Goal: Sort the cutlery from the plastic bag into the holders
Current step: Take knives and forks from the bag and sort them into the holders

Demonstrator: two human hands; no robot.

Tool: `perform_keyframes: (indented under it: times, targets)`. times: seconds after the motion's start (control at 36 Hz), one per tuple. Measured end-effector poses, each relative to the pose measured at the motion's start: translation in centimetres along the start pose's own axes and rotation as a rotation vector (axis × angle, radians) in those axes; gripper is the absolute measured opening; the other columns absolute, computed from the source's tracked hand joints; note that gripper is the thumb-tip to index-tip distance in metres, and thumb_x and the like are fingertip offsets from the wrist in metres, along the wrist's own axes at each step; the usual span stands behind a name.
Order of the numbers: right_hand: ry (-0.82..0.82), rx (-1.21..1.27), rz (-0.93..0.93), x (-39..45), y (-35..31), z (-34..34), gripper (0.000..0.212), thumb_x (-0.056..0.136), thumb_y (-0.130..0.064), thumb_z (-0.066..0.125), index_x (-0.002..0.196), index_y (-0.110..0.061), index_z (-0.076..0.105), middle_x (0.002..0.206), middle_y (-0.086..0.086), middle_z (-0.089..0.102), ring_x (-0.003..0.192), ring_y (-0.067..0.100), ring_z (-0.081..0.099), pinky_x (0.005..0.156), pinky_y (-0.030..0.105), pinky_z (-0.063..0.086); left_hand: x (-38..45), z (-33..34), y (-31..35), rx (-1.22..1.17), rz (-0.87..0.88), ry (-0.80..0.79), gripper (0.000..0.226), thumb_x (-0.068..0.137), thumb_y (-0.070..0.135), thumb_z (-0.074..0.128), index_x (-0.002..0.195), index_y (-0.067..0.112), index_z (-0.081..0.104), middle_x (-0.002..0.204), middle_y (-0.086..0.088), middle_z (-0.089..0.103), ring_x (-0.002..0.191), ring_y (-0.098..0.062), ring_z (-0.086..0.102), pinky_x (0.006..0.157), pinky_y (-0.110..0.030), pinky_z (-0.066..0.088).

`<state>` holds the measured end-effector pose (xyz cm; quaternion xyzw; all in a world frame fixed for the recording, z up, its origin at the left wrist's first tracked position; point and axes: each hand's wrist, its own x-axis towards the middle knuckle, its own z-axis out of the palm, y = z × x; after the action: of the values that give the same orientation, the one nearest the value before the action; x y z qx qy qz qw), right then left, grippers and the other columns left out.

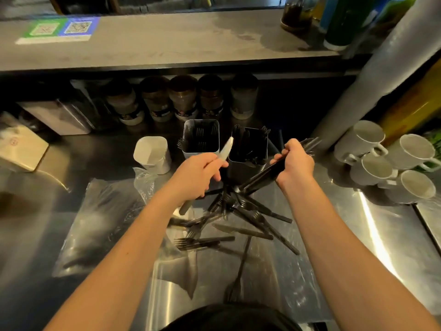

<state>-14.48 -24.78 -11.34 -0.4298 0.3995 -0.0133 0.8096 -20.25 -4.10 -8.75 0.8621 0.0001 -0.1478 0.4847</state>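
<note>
We see the left hand (199,174) gripping a knife (225,149), the right hand (294,163) clutching a bundle of black cutlery (260,176); loose forks (238,211) lie on the plastic bag (100,223), near the holders (201,137).

You have four white mugs (372,149) clustered at counter's right edge, on their sides. Row of jars (183,99) sits under shelf behind your work area. QR-code sticker (59,29) on upper shelf, left. Bottles (334,17) upper right. Metal box (57,118) at left.
</note>
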Motion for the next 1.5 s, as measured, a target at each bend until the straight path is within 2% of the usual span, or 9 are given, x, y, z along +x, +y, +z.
perform_keyframes:
  times: [0.36, 0.64, 0.78, 0.83, 0.94, 1.11, 1.25, 1.33, 1.5]
  targets:
    - [-0.295, -0.217, 0.197, 0.9, 3.0, -2.4, 0.024, 0.090, -0.009, 0.060, 0.070, -0.015, 0.051, 0.059, -0.001, 0.046, 0.046, 0.012, 0.042, 0.043, 0.025, 0.036, 4.7, 1.8, 2.1, -0.535, -0.101, 0.274, 0.014, 0.106, 0.010, 0.038, 0.113, 0.009, 0.050, 0.079, -0.008, 0.069, 0.066, -0.017, 0.066, 0.067, -0.032, 0.061]
    - [-0.322, -0.240, 0.193, 1.9, 2.6, -2.4, 0.022, 0.092, -0.012, 0.062, 0.072, -0.014, 0.053, 0.059, -0.001, 0.048, 0.048, 0.011, 0.045, 0.047, 0.026, 0.038, 8.4, 2.4, 4.3, -0.491, 0.209, 0.546, 0.005, 0.104, 0.012, 0.046, 0.101, 0.016, 0.047, 0.099, -0.005, 0.076, 0.094, -0.019, 0.072, 0.087, -0.033, 0.058]
    - [-0.387, -0.316, 0.148, 1.9, 2.0, -2.3, 0.023, 0.094, -0.015, 0.062, 0.073, -0.014, 0.053, 0.060, -0.001, 0.048, 0.050, 0.011, 0.046, 0.048, 0.026, 0.040, 10.8, 4.1, 3.1, -0.141, 0.149, 0.366, 0.008, 0.098, 0.026, 0.061, 0.104, 0.024, 0.056, 0.103, 0.006, 0.071, 0.098, -0.008, 0.066, 0.092, -0.034, 0.054]
    - [-0.439, -0.341, 0.128, 1.7, 1.7, -2.4, 0.023, 0.094, -0.017, 0.063, 0.074, -0.013, 0.054, 0.061, 0.000, 0.048, 0.050, 0.012, 0.047, 0.049, 0.027, 0.040, 11.1, 4.4, 2.3, 0.071, 0.067, 0.266, 0.030, 0.096, 0.037, 0.063, 0.121, 0.025, 0.054, 0.117, 0.010, 0.063, 0.109, -0.006, 0.055, 0.092, -0.027, 0.047]
    - [-0.607, -0.328, 0.089, 1.0, 0.8, -2.5, 0.017, 0.097, -0.015, 0.061, 0.081, -0.013, 0.055, 0.066, 0.000, 0.048, 0.051, 0.013, 0.045, 0.047, 0.027, 0.039, 9.9, 4.8, 3.4, 0.069, 0.154, 0.418, 0.022, 0.099, 0.038, 0.056, 0.116, 0.024, 0.057, 0.102, 0.010, 0.059, 0.095, 0.001, 0.052, 0.077, -0.014, 0.043]
    - [-0.838, -0.367, 0.026, -0.3, 0.3, -2.1, 0.016, 0.096, -0.013, 0.062, 0.081, -0.011, 0.058, 0.066, 0.005, 0.045, 0.048, 0.015, 0.043, 0.044, 0.026, 0.038, 7.9, 4.9, 5.3, -0.010, 0.042, -0.100, 0.029, 0.102, 0.046, 0.049, 0.100, 0.025, 0.068, 0.082, 0.010, 0.068, 0.082, -0.007, 0.065, 0.080, -0.030, 0.053]
    - [-0.912, -0.377, -0.002, -1.5, -0.1, -1.8, 0.005, 0.095, -0.012, 0.065, 0.100, -0.012, 0.063, 0.068, 0.000, 0.058, 0.052, 0.015, 0.049, 0.047, 0.023, 0.042, 7.2, 3.6, 5.2, -0.138, 0.043, -0.052, 0.035, 0.103, 0.030, 0.049, 0.094, 0.002, 0.068, 0.078, -0.006, 0.060, 0.078, -0.017, 0.059, 0.090, -0.050, 0.054]
    - [-0.911, -0.387, 0.017, -1.9, 0.0, -1.5, 0.010, 0.094, -0.019, 0.067, 0.098, -0.012, 0.062, 0.071, 0.003, 0.057, 0.055, 0.017, 0.052, 0.047, 0.024, 0.045, 6.9, 3.1, 4.7, -0.259, 0.028, -0.055, 0.029, 0.102, 0.023, 0.046, 0.100, 0.018, 0.075, 0.094, -0.005, 0.072, 0.087, -0.019, 0.066, 0.085, -0.042, 0.057]
    - [-0.872, -0.389, 0.048, -3.1, 0.3, -1.3, 0.020, 0.100, -0.030, 0.058, 0.095, -0.011, 0.062, 0.076, 0.003, 0.060, 0.054, 0.015, 0.051, 0.046, 0.022, 0.043, 6.6, 2.1, 4.6, -0.527, 0.041, 0.123, 0.035, 0.105, 0.012, 0.038, 0.090, 0.016, 0.069, 0.093, 0.002, 0.068, 0.089, -0.011, 0.063, 0.082, -0.030, 0.053]
